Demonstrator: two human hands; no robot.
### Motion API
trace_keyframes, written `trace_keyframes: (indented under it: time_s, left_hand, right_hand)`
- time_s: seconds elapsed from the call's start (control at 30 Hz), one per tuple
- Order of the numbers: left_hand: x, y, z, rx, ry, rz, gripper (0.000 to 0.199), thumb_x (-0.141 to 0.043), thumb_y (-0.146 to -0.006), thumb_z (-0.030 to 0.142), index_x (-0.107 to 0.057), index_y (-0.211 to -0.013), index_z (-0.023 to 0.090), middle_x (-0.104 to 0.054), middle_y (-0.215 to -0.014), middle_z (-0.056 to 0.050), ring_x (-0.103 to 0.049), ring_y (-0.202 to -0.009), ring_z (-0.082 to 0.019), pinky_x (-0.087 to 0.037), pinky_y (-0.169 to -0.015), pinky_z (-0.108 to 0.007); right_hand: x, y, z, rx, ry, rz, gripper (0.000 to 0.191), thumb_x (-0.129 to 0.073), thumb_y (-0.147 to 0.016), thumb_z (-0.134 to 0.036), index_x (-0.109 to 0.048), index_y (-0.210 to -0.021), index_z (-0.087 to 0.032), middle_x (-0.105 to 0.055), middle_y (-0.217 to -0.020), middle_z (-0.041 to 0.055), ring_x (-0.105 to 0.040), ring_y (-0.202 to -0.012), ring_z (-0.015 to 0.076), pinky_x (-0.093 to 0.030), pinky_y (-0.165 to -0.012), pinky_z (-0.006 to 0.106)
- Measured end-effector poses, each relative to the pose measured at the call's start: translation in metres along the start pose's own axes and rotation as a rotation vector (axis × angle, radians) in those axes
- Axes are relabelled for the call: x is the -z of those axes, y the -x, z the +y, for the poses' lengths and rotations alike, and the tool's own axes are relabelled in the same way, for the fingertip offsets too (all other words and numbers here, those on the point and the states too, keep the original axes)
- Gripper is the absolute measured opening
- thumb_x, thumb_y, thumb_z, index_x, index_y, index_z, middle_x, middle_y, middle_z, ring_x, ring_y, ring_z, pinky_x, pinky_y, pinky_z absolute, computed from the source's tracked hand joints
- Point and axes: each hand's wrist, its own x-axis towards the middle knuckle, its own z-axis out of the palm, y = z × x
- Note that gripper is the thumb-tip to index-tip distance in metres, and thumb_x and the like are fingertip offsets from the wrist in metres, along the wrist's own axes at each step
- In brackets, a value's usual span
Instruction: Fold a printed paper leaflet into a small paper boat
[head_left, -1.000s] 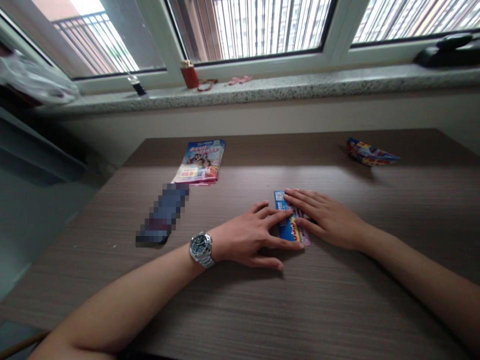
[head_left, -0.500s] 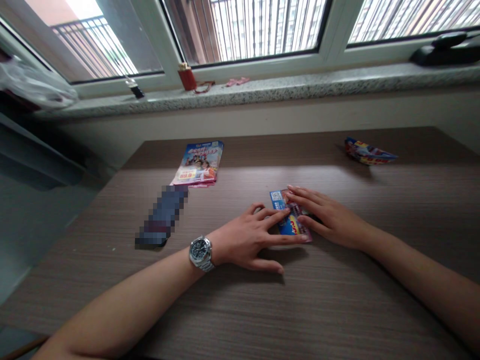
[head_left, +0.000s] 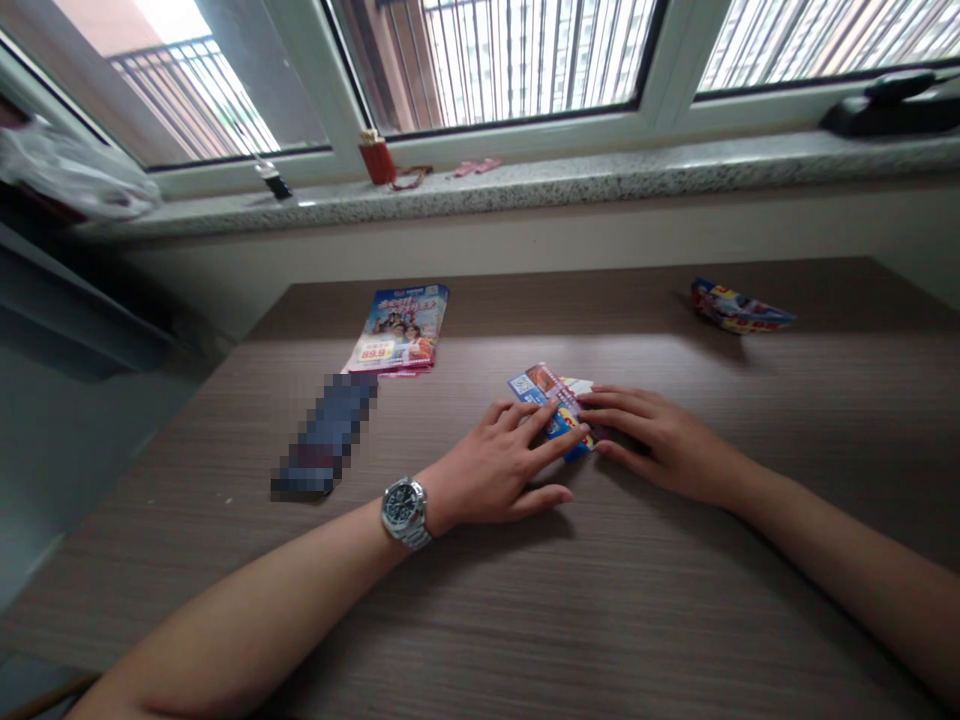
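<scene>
Left hand [head_left: 499, 465], fingers spread, rests on a folded printed leaflet [head_left: 546, 384] mid-way across the wood-grain table [head_left: 480, 620], hiding part of it; the right hand [head_left: 660, 440], fingers extended, touches its right side. Leftward lie a leaflet stack [head_left: 401, 330] and a pixelated dark object [head_left: 325, 435]; a folded paper shape [head_left: 739, 307] sits far right.

- Folded leaflet [head_left: 563, 420]: bright blue, yellow and pink — plus a black-and-white chequered code
- Watch [head_left: 403, 504]: silver, dark dial
- Tabletop [head_left: 525, 620]: brown, streaky grain
- Sill [head_left: 600, 182]: grey — speckled all along
</scene>
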Motion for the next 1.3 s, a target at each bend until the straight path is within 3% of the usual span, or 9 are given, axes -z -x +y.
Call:
trace_keyframes:
  time_s: [0.17,0.37,0.8,1.03,1.3]
  left_hand:
    - [-0.002,-0.002,-0.012,0.047,0.048,0.059,0.061,-0.042,-0.100,0.055,-0.033,-0.155,0.028,-0.044,-0.154,-0.009,-0.041,-0.138,-0.031,-0.031,-0.112,-0.049]
    - [-0.006,-0.002,-0.026,0.085,0.128,0.134,0.054,-0.047,-0.101,0.043,-0.039,-0.150,0.022,-0.045,-0.154,-0.010,-0.038,-0.145,-0.025,-0.030,-0.119,-0.044]
    - [-0.006,-0.003,-0.021,0.136,0.087,0.124,0.048,-0.052,-0.099,0.043,-0.050,-0.143,0.024,-0.055,-0.140,-0.012,-0.052,-0.126,-0.029,-0.039,-0.108,-0.049]
    - [-0.007,-0.003,-0.024,0.100,0.169,0.130,0.046,-0.053,-0.099,0.038,-0.049,-0.142,0.022,-0.050,-0.147,-0.012,-0.050,-0.132,-0.027,-0.039,-0.112,-0.047]
    - [-0.006,-0.003,-0.024,0.106,0.161,0.141,0.040,-0.059,-0.097,0.036,-0.056,-0.135,0.023,-0.059,-0.138,-0.008,-0.057,-0.123,-0.026,-0.043,-0.106,-0.044]
  right_hand:
    - [0.000,0.000,0.003,0.005,-0.040,-0.004,0.040,-0.054,-0.096,-0.017,-0.056,-0.135,-0.024,-0.062,-0.139,0.0114,-0.051,-0.136,0.0279,-0.046,-0.109,0.052]
    - [0.004,0.001,0.004,-0.018,-0.099,-0.029,0.038,-0.052,-0.094,-0.012,-0.059,-0.129,-0.023,-0.061,-0.141,0.0103,-0.048,-0.139,0.0272,-0.046,-0.109,0.051]
    - [0.001,0.002,0.003,-0.022,-0.055,0.000,0.045,-0.065,-0.092,-0.030,-0.057,-0.136,-0.025,-0.057,-0.144,0.0122,-0.049,-0.137,0.0292,-0.044,-0.111,0.051]
    - [0.001,0.003,0.003,-0.082,-0.100,-0.011,0.040,-0.062,-0.094,-0.031,-0.058,-0.134,-0.026,-0.061,-0.141,0.0095,-0.056,-0.131,0.0262,-0.048,-0.109,0.047]
    - [0.003,0.002,0.002,-0.105,-0.134,-0.006,0.035,-0.060,-0.095,-0.029,-0.064,-0.130,-0.026,-0.066,-0.134,0.0084,-0.062,-0.125,0.0262,-0.051,-0.106,0.046]
